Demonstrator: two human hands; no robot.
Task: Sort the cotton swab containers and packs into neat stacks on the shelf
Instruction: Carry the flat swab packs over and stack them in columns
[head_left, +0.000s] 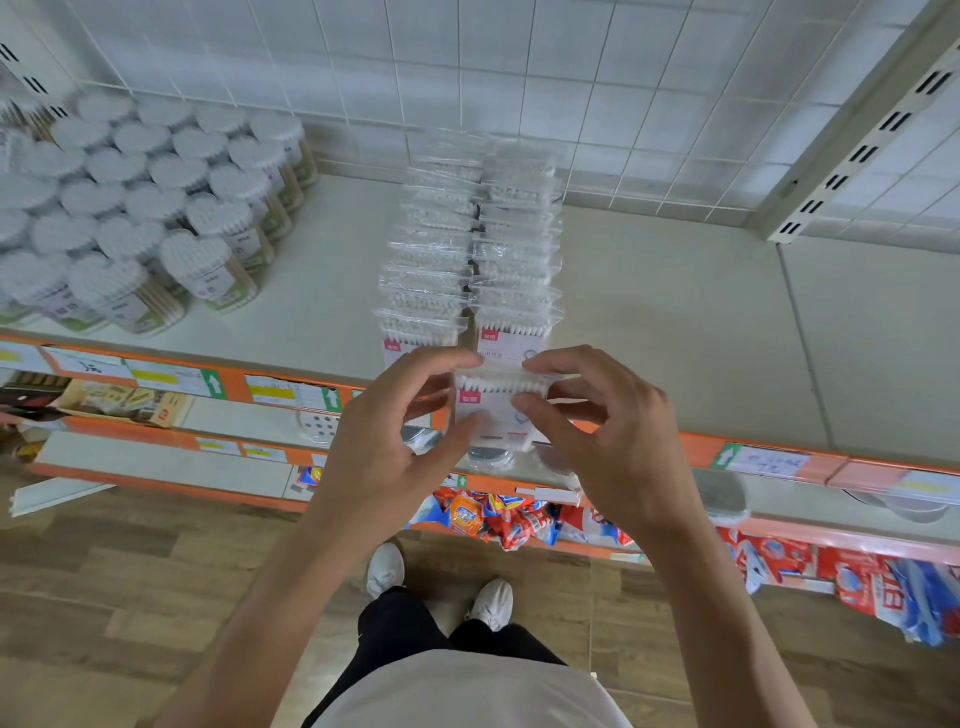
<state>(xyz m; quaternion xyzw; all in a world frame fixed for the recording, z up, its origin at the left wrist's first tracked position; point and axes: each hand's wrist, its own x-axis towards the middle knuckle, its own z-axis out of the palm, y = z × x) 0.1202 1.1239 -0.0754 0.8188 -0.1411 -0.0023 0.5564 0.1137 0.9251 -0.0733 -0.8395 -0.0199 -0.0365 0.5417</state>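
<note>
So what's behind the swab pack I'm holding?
Behind the held pack, two rows of cotton swab packs run back toward the wire grid wall. Both hands cover the nearest packs' lower labels.

I have both arms stretched forward, bare to the elbow, wrists level with each other at the shelf's front edge. My left hand and right hand face each other just in front of that edge, fingers curled, pinching the opposite sides of one cotton swab pack between fingertips and thumbs.

White up-arrows on green shelf tags.
</note>
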